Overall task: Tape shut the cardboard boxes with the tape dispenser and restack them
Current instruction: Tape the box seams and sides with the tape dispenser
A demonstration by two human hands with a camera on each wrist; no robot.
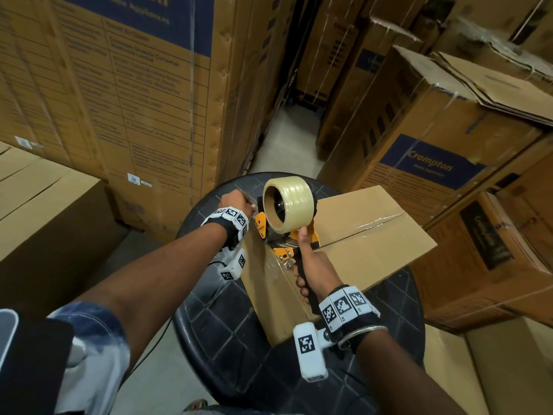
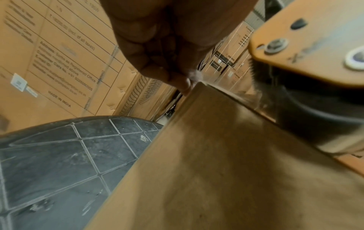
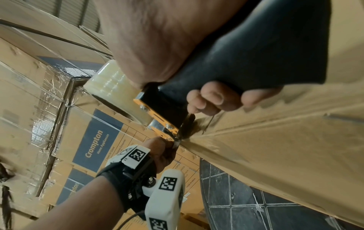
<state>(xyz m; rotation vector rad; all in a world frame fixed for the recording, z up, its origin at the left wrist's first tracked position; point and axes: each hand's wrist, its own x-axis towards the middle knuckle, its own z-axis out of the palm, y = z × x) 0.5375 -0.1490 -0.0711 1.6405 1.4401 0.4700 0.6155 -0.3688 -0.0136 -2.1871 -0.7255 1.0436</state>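
**Dispenser at the near end of the seam, left hand pinching at the box corner**

I have the small cardboard box (image 1: pixel 359 235) right of centre in the head view, lying on a dark round table (image 1: pixel 227 324) with tall printed cartons (image 1: pixel 134 85) filling the upper left. A glossy strip of clear tape already lies along its top seam toward the right edge of the frame.

My right hand (image 1: pixel 314 271) is wrapped around the black handle of the tape dispenser (image 1: pixel 287 235), thumb up against the orange frame, the tape roll (image 1: pixel 288 203) standing above. In the right wrist view the blade end sits against the box edge at centre frame, where the tape looks wrinkled.

My left hand (image 1: pixel 236 202) is at the box's left corner, fingers curled. The left wrist view shows the fingertips (image 2: pixel 183 84) pinched together at the corner edge, apparently on a bit of tape, though I cannot tell for certain what is between them.

I judge the box to be light and likely to skid on the smooth tabletop, so it needs holding down at a corner or flat on a flap, never on the seam itself. The board is stiff at the edges but will dent mid-panel. The dispenser is top-heavy with that full roll; the handle is the only sound hold, well clear of the toothed blade.
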